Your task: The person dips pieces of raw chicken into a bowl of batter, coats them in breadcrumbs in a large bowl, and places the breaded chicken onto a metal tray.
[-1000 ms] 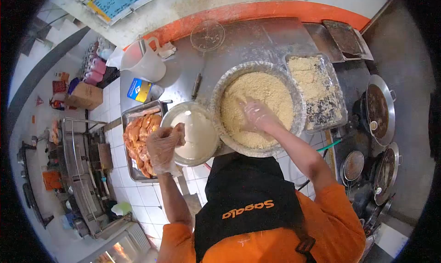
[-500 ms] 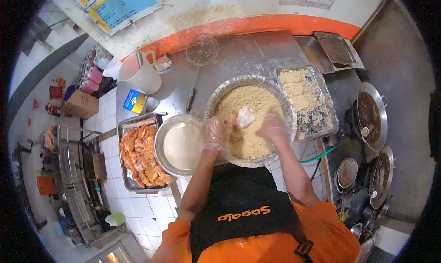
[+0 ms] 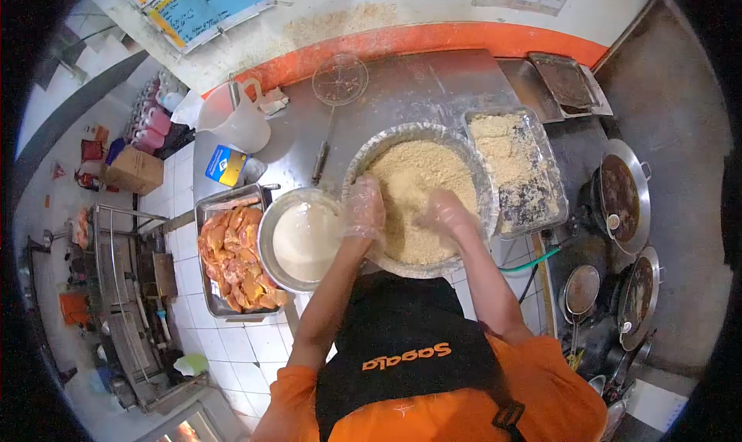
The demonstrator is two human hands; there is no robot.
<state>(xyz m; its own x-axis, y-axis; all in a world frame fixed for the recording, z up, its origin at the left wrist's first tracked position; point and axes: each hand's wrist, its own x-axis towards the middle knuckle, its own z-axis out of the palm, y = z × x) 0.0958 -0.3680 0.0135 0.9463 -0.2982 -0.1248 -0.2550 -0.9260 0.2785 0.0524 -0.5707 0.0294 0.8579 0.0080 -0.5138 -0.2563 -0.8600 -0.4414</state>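
Observation:
Both of my hands wear clear plastic gloves inside a large round metal bowl (image 3: 357,164) of pale, crumbly coating (image 3: 433,160). At the bowl's left side is my left hand (image 3: 365,208), its fingers partly hidden. My right hand (image 3: 450,214) reaches into the coating from the right, its fingers smeared by motion. Loose coating lies heaped and blurred between the hands, and no chicken piece shows there. Left of the bowl stands a basin of whitish liquid (image 3: 305,241). Beyond that, raw chicken pieces (image 3: 236,260) fill a metal tray (image 3: 202,299).
A clear tray of crumbs (image 3: 510,168) sits right of the bowl. Behind are a wire skimmer (image 3: 340,79), a white pitcher (image 3: 243,125) and a blue-and-yellow packet (image 3: 226,166). Farther right are pans of dark oil (image 3: 622,195) and a strainer (image 3: 582,291).
The whitish piece that lay between my hands is no longer visible under the coating. My right hand has moved left and up, and my left hand slightly up.

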